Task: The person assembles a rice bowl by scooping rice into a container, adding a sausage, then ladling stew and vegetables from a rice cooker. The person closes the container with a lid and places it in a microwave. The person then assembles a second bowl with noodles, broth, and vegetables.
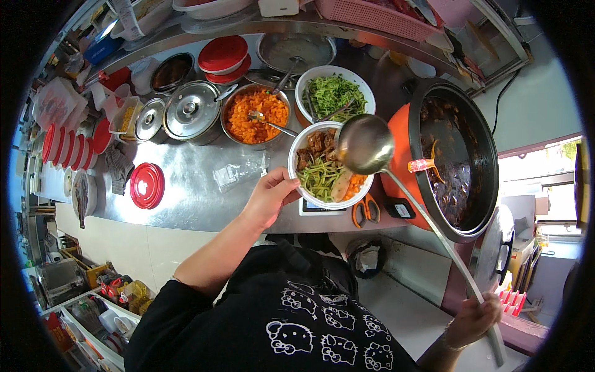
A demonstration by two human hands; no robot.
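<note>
My left hand (271, 196) grips a white round bowl (323, 203) by its left side, thumb over the rim. Inside it lie browned meat pieces (320, 144), green shreds (319, 177), orange diced vegetable and a pale slice. In my right hand (474, 320), at lower right, is the long handle of a metal ladle (367, 144). The ladle's head hangs over the bowl's right edge, hiding part of the food; whether it touches the rim I cannot tell. To the right, an orange cooker with a black inner pot (460, 167) holds dark sauce.
Behind the bowl stand a pan of orange diced vegetable (256, 115), a bowl of greens (338, 97) and a lidded steel pot (191, 110). Orange-handled scissors (365, 211) lie beside a scale (313, 208). A red lid (147, 185) and a clear plastic bag (240, 172) rest at left.
</note>
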